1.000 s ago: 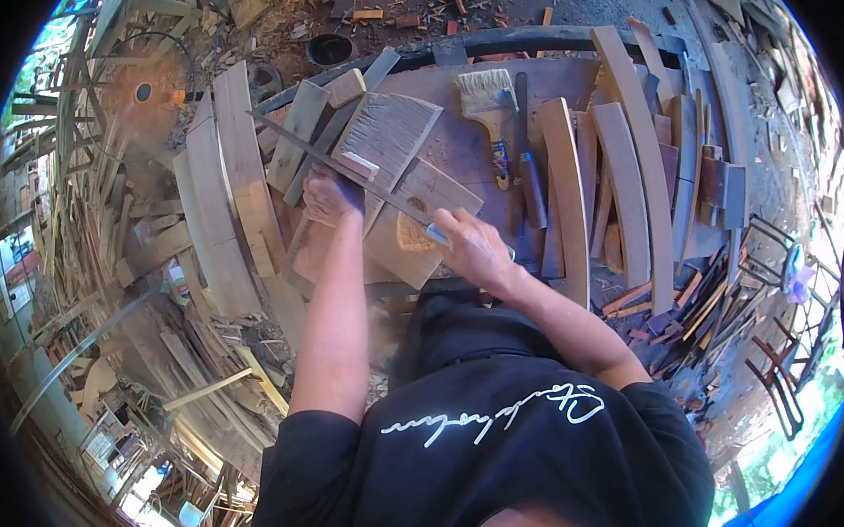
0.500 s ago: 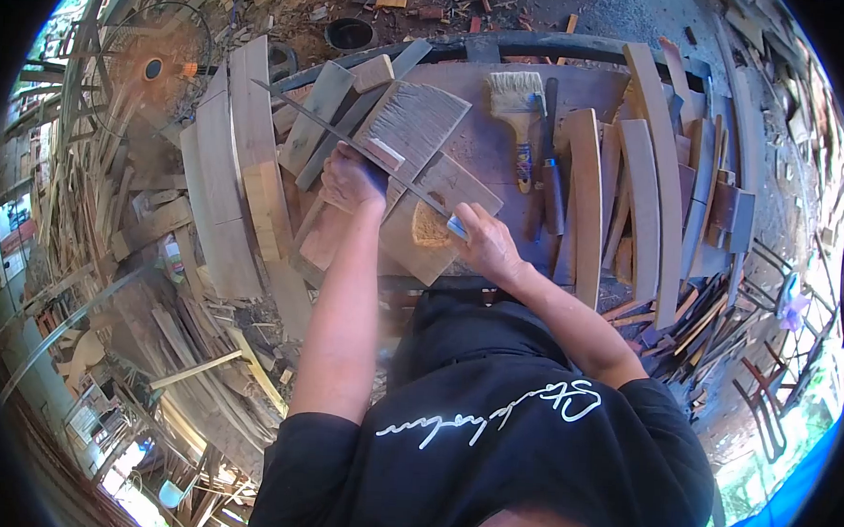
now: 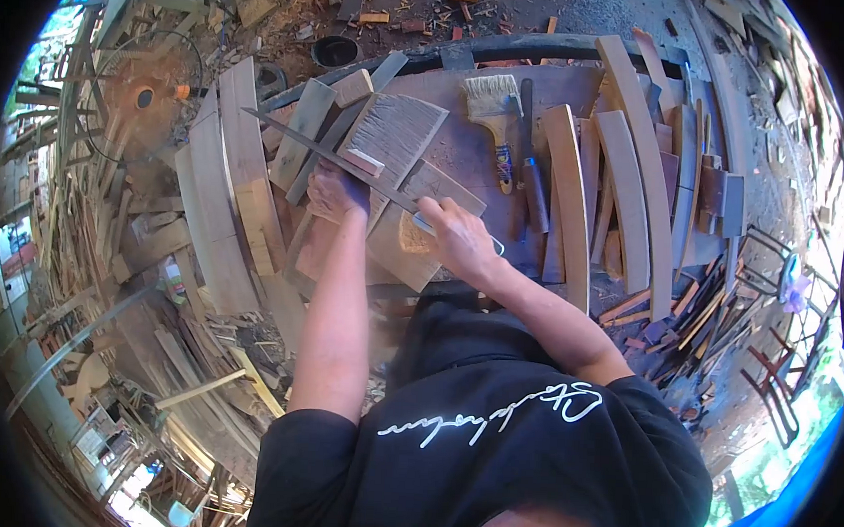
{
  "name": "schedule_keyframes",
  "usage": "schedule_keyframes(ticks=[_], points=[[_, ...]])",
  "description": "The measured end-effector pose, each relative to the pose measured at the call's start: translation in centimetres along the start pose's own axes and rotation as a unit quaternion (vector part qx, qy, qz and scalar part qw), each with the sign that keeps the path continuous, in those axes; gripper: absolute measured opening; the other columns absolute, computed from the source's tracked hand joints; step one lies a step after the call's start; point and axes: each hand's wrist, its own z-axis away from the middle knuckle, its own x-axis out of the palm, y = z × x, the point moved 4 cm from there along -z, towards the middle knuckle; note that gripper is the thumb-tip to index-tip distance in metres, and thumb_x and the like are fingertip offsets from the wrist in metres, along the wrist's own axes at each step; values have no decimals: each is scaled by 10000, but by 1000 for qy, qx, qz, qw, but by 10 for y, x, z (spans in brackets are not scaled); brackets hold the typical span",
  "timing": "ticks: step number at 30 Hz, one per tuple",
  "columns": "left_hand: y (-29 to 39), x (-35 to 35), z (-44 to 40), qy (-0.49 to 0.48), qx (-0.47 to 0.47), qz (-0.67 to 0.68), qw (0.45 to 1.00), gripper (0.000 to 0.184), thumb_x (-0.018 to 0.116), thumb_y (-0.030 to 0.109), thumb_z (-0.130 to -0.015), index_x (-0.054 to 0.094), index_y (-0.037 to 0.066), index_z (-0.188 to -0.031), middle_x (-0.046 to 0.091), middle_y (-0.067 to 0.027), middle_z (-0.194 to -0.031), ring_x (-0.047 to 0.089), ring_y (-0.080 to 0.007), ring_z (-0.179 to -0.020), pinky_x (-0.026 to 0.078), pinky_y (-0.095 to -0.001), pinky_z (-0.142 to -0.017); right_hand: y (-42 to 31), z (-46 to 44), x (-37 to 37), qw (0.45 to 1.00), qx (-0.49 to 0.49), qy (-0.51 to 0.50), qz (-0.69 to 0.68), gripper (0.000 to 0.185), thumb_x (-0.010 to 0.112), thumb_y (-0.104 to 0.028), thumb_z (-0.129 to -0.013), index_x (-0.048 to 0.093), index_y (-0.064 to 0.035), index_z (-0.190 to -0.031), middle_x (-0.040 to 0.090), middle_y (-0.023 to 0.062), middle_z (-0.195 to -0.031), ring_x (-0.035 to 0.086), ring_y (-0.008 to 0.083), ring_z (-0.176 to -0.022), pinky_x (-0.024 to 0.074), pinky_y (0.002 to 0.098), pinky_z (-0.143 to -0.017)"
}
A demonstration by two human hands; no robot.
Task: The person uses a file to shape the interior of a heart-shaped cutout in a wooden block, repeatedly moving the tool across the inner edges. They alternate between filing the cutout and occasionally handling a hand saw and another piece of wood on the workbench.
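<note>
My right hand (image 3: 461,242) is closed around the pale handle of a handsaw (image 3: 300,141). Its long, thin blade slants up to the left across the wood. Just below the blade, the curled fingers of my left hand (image 3: 338,192) grip a wooden piece, though its edges under the hand are hidden. A grooved wooden block (image 3: 397,129) lies beyond the blade, with a small light-edged strip (image 3: 362,161) close to it. Nearer my right hand is a flat board (image 3: 449,189). Beneath the right hand, a tan, rough-looking patch (image 3: 414,237) shows on another board (image 3: 405,265).
A wide paintbrush (image 3: 492,116) and a dark-handled tool (image 3: 534,195) lie right of my hands. Curved wooden slats (image 3: 572,199) stand farther right, with long planks (image 3: 220,193) at left. A fan (image 3: 145,99) stands back left; a black bowl (image 3: 336,52) sits behind the bench.
My right hand has shifted slightly up and left along the saw's line. My left hand stays by the blade. The whole view has turned a little.
</note>
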Motion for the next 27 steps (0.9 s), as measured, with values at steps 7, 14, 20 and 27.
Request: schedule_keyframes(ticks=[7,14,20,27], points=[[2,1,-1,-31,-43,23,998,467,369,383,-1004,726,86,-968,691,-160,-1018,633,-362,-1011,414,-532,-822,16,69,-26,999,26,-12,-18,326,656,-65,-802,485,-65,-1079,591,212,-953,629,434,-881,525,498,-753],[5,-3,-2,-23,-13,31,999,469,373,392,-1004,724,81,-985,691,-153,-1057,627,-357,-1037,422,-531,-828,4,-4,7,1000,-3,10,22,318,651,-46,-793,470,-55,-1054,593,218,-944,630,443,-897,523,510,-752],[4,0,3,-12,-36,35,999,482,372,420,-1002,717,84,-990,680,-141,-1091,619,-355,-1033,411,-527,-873,15,-6,5,999,-27,3,17,333,648,-40,-783,459,-53,-1057,594,223,-935,629,435,-915,514,518,-758],[0,-11,21,42,54,54,996,395,397,370,-1013,649,67,-1038,641,-133,-1103,571,-341,-1101,385,-520,-914,21,-4,11,999,-28,35,-11,386,697,-79,-790,450,-55,-1086,591,219,-956,605,475,-920,501,532,-760]])
